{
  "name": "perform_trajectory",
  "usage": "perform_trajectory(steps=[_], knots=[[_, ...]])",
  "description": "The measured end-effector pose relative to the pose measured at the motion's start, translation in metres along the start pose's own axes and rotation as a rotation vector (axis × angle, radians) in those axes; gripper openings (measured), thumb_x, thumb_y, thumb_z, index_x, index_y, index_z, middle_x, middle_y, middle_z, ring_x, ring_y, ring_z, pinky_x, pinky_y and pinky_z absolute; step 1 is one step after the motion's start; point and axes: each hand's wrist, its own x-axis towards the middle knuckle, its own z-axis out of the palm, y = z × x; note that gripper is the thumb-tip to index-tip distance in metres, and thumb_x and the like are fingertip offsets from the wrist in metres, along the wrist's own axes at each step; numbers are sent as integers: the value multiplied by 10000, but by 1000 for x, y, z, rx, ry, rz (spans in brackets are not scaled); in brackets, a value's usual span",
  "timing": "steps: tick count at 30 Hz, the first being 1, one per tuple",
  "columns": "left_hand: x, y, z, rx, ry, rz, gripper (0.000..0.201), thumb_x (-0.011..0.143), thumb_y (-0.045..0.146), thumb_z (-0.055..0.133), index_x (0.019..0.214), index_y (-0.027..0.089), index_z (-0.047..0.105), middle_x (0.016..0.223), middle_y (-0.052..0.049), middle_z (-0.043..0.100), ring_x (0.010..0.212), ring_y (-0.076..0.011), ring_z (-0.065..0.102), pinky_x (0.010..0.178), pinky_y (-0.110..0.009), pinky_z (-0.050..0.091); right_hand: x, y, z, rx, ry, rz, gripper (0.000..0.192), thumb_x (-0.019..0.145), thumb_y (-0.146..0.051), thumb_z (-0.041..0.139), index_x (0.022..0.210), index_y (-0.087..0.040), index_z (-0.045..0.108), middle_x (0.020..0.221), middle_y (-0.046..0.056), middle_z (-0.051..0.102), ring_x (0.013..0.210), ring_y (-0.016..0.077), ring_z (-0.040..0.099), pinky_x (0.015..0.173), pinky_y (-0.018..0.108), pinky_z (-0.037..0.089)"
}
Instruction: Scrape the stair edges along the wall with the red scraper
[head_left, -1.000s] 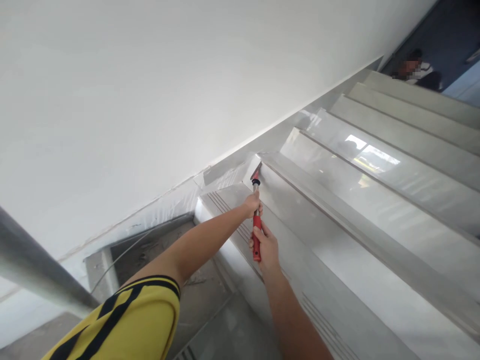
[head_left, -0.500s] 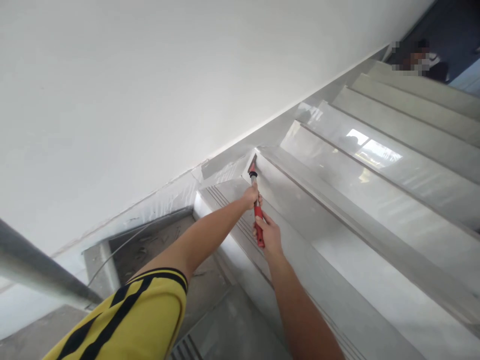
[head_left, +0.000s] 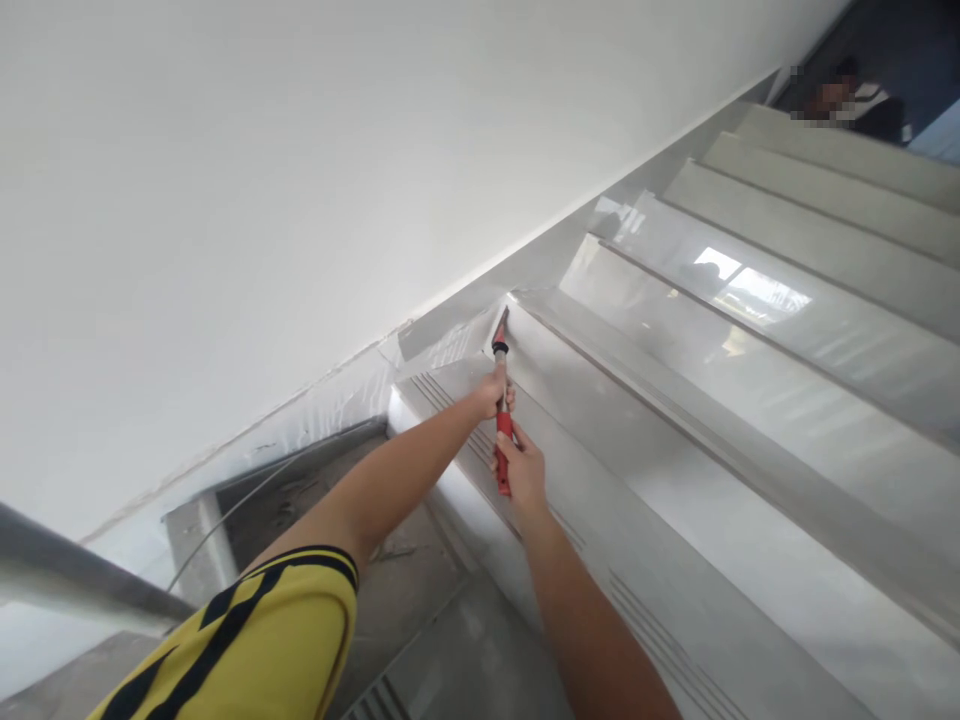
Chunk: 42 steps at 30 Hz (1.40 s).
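Note:
Both of my hands grip one long-handled scraper [head_left: 504, 425], which has a red grip, a metal shaft and a red head with a black collar. My left hand [head_left: 493, 390] is closed round the shaft just below the collar. Lower down, my right hand [head_left: 521, 465] is wrapped round the red grip. The scraper's head lies at the corner of a pale stone stair riser [head_left: 540, 350], beside the skirting [head_left: 442, 345] on the wall. Its blade edge is too small to make out.
Glossy stone steps [head_left: 705, 300] rise to the upper right along a white wall [head_left: 300, 170]. A metal pole [head_left: 82, 575] crosses the lower left. Beside it is a rough recess [head_left: 300, 490] with debris and a cable [head_left: 225, 520]. A person [head_left: 847, 100] is at the top right.
The scraper and both hands have shifted slightly left, and the head has turned more edge-on. Both hands keep their hold. The view has moved a little.

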Motion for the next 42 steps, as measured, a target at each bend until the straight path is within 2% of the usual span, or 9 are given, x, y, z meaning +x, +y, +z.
perform_trajectory(steps=[3,7,10,14,17,23,26,33,42], knots=[[2,27,-19,19,-1,-8,466,865,601,291,704,183,419,470,40,344,348,-79,299,360,-210,320,11,1,36,-74,-10,0,523,776,-329,538,1265,-149,497,441,-98,438,326,79,441,332,165,323],[-11,25,-36,29,58,25,465,864,605,319,684,183,400,478,52,333,328,-49,241,325,-184,245,-7,12,57,-172,-14,16,508,805,-293,504,1295,-168,457,415,-104,426,296,93,449,301,158,306],[-19,13,-39,43,119,54,456,866,604,317,687,191,393,474,57,327,320,-53,240,313,-191,236,-19,20,50,-190,-53,36,500,801,-294,517,1284,-177,466,428,-102,423,299,91,452,288,150,281],[-8,15,-25,85,173,85,466,850,630,336,693,194,392,472,55,338,319,-55,253,310,-192,242,-7,14,36,-176,-73,24,420,812,-294,502,1212,-165,512,397,-104,405,288,88,429,289,150,272],[0,18,-16,110,180,91,483,836,650,346,686,193,391,469,55,334,324,-52,253,312,-188,247,2,9,30,-149,-71,-22,389,810,-284,510,1183,-176,526,394,-103,418,293,87,436,299,149,284],[-10,11,-27,109,192,98,489,846,651,299,687,196,379,457,65,305,320,-56,231,309,-189,231,-11,13,31,-99,-114,66,503,789,-295,569,1275,-185,502,404,-102,429,280,84,426,279,143,249],[-3,15,-19,100,177,101,482,843,648,323,691,194,381,467,63,318,323,-52,238,317,-185,243,-1,7,24,-112,-83,-2,499,782,-273,575,1269,-183,520,412,-94,450,276,81,428,274,140,255],[-5,12,-11,51,154,106,532,818,702,273,688,196,368,466,70,295,324,-52,240,321,-184,251,5,12,7,-226,-139,-33,631,810,-265,541,1417,-178,394,367,-92,438,257,93,413,261,144,257],[-7,20,-3,32,158,145,508,836,668,291,685,191,385,463,65,303,318,-59,252,319,-190,256,6,-6,-1,-363,-211,-36,642,859,-243,480,1467,-185,282,420,-93,440,299,79,435,300,133,313]])
